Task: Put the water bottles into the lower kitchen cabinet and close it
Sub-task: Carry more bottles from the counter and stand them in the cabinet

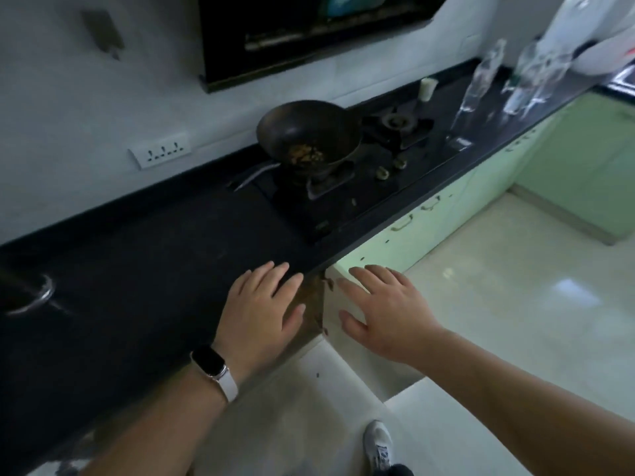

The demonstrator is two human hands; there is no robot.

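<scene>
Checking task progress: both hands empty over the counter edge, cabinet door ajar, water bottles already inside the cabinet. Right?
Not quite. The head view shows the water bottles on the countertop beyond the stove, not inside. The rest holds: left hand and right hand empty, cabinet door ajar.

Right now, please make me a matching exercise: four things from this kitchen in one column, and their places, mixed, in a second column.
Things:
1. wok
2. water bottles
3. smartwatch
4. socket strip

Places:
A. on the wall
B. on the left wrist
C. on the stove burner
D. far end of the counter

Pairs: 1-C, 2-D, 3-B, 4-A
</scene>
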